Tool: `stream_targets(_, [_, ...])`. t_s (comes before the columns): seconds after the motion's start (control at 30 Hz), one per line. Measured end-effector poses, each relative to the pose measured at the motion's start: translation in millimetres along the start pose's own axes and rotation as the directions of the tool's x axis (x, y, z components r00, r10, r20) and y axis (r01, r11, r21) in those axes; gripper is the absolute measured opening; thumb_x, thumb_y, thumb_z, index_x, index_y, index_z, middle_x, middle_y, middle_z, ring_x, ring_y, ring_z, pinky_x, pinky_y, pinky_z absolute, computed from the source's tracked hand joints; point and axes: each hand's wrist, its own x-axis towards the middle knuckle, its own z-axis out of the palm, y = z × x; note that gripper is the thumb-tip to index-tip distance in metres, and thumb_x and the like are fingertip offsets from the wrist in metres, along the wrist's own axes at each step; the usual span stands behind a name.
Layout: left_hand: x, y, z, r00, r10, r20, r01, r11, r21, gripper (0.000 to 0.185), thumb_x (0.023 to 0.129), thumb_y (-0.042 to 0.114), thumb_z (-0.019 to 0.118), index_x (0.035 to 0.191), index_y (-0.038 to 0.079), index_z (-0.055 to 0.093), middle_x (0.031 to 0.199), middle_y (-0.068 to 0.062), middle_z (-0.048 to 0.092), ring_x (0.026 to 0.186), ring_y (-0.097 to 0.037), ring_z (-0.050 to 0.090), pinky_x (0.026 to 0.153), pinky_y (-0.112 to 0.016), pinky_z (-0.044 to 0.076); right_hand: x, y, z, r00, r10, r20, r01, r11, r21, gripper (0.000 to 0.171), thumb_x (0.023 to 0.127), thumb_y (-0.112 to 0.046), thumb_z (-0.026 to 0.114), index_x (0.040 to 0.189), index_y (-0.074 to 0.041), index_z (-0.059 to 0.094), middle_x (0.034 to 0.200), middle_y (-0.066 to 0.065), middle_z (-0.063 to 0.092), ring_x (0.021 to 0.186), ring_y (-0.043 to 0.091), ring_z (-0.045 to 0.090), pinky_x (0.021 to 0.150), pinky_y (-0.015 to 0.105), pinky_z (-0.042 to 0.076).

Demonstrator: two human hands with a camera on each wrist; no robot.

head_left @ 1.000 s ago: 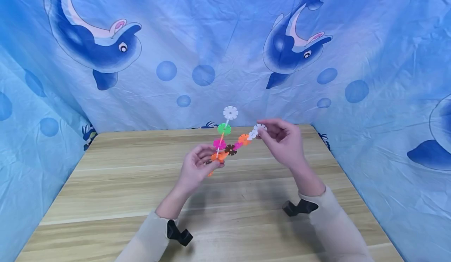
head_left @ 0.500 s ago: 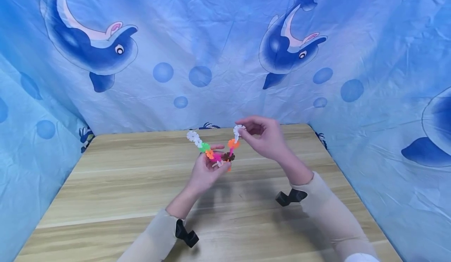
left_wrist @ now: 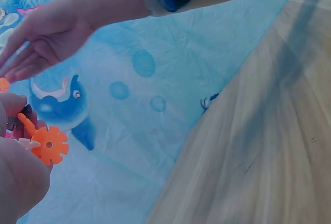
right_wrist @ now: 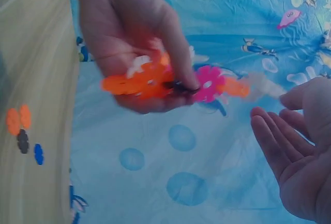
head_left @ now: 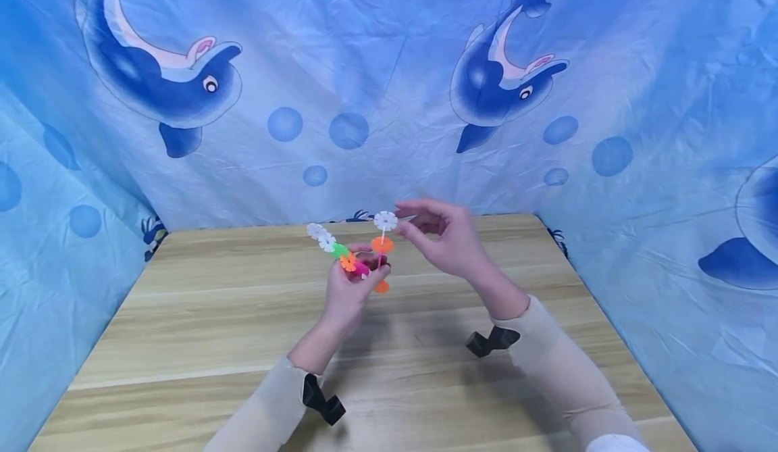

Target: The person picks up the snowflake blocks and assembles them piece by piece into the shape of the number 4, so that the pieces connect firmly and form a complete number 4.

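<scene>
My left hand [head_left: 348,296] pinches a Y-like chain of notched plastic snowflake discs [head_left: 348,261] between thumb and fingers, above the table. One branch, with white, green, orange and pink discs, slants up to the left. The other rises through an orange disc to a white disc [head_left: 385,221]. An orange disc [left_wrist: 50,145] pokes out below the thumb in the left wrist view; the discs inside the grip are partly hidden. My right hand [head_left: 446,239] is beside the upright branch's white tip, its fingers loosely extended and its fingertips right at the disc's edge.
Several loose discs, among them an orange disc [right_wrist: 13,121] and a blue disc [right_wrist: 39,154], lie on the wooden table [head_left: 200,344] in the right wrist view. A blue dolphin-print cloth [head_left: 389,67] hangs behind and at both sides of the table.
The chain has turned in my left hand, its white-green branch swinging to the left. My right hand has moved left with the other branch and let go of its white disc.
</scene>
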Motion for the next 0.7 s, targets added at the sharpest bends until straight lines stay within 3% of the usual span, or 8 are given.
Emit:
stream_targets(0.17, [1.4,9.8,-7.2,0.997,0.063,-0.033,-0.065,0.997,-0.050,0.038,0.085,-0.004,0.073,0.111,0.013,0.052,0.103,0.001,0.068,0.100,-0.011,0.070,0.092,-0.025,0.060,-6,16,5,0.997,0.076,0.002,-0.076,0.997,0.020,0.024,0.093,-0.011,0.069,0.117,-0.010,0.071,0.103,0.013,0.077,0.084,0.018,0.076,0.073,0.029,0.063])
stream_targets(0.43, [1.9,22.8,-13.7,0.992,0.117,-0.039,-0.120,0.989,-0.090,0.034,0.085,-0.010,0.069,0.106,0.012,0.052,0.097,0.004,0.066,0.095,-0.009,0.068,0.088,-0.023,0.061,-20,57,34,0.970,0.205,0.131,-0.180,0.967,-0.181,0.016,0.094,-0.016,0.067,0.108,-0.017,0.074,0.100,0.003,0.078,0.081,0.009,0.071,0.072,0.028,0.062])
stream_targets(0.57, [0.5,25.0,-14.8,0.993,0.104,-0.052,-0.108,0.990,-0.093,0.035,0.085,-0.011,0.067,0.105,0.013,0.051,0.098,0.003,0.064,0.096,-0.010,0.066,0.088,-0.022,0.060,-29,76,57,0.931,0.251,0.266,-0.178,0.946,-0.271,0.017,0.093,-0.014,0.067,0.108,-0.015,0.075,0.101,-0.001,0.076,0.085,0.008,0.069,0.076,0.025,0.061])
stream_targets(0.7, [-2.1,25.6,-14.8,0.992,0.107,-0.066,-0.111,0.992,-0.060,0.036,0.085,-0.012,0.067,0.105,0.014,0.053,0.099,0.003,0.063,0.097,-0.010,0.067,0.088,-0.022,0.060,-39,91,81,0.869,0.267,0.417,-0.118,0.930,-0.349,0.020,0.092,-0.012,0.066,0.110,-0.011,0.073,0.107,0.003,0.076,0.094,0.014,0.070,0.082,0.027,0.061])
